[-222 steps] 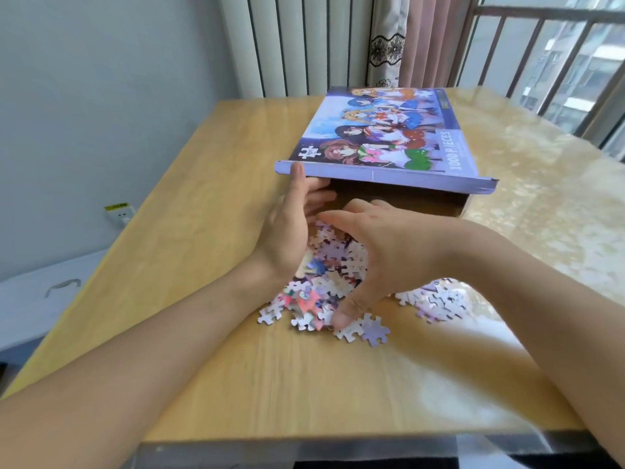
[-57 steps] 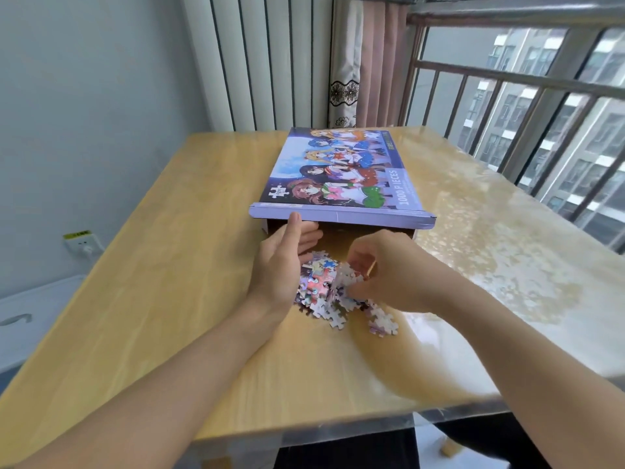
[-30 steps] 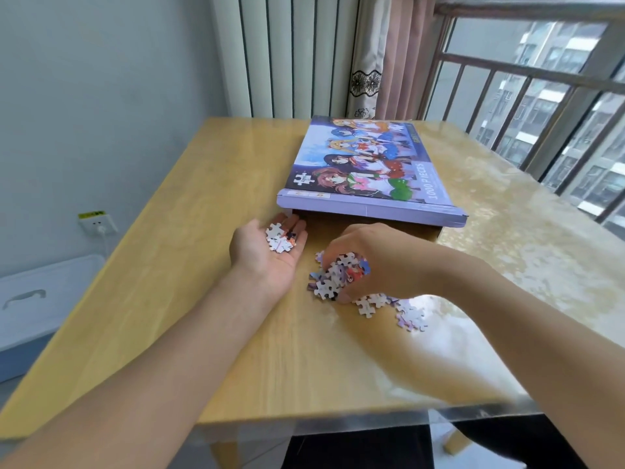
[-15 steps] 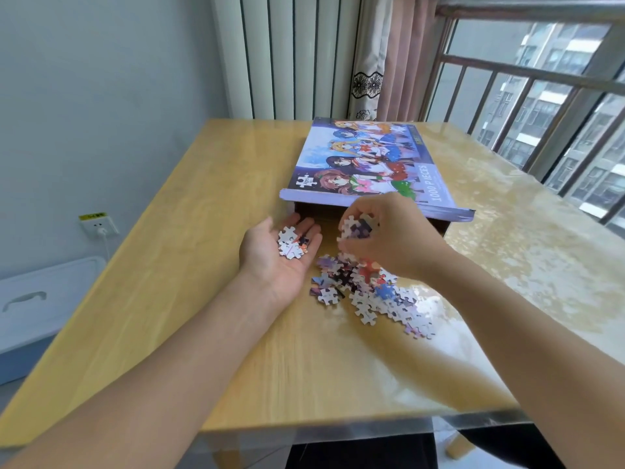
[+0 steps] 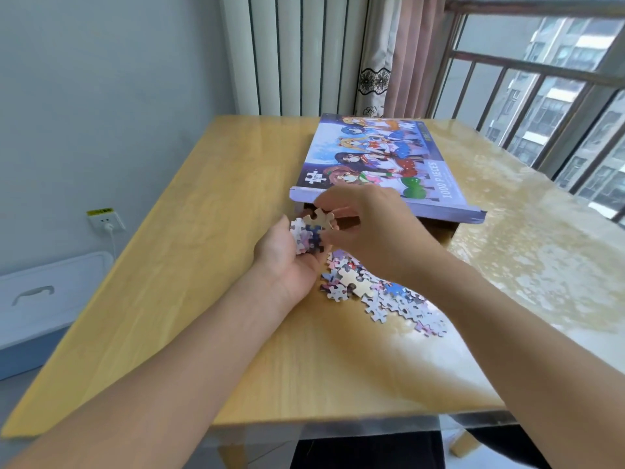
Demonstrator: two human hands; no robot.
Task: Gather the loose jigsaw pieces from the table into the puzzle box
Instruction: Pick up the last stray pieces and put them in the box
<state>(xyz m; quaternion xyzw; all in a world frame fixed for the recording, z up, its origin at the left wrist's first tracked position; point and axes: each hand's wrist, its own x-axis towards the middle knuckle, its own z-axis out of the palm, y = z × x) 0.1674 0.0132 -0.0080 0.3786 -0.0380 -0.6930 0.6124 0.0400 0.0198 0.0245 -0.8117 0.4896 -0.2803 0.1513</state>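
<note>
Left hand cups pieces, right pinches one; lid reads "1000 PIECES".

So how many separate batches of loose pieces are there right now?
2. One handful lies in the cupped left hand, where the right hand pinches a piece. One scatter lies on the table under the right forearm, which may hide more.

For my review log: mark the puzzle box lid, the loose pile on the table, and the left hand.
Puzzle box lid (image 5: 378, 157): head view, printed top face.
Loose pile (image 5: 389, 296): head view, middle of pieces.
Left hand (image 5: 287, 255): head view, palm.
</note>
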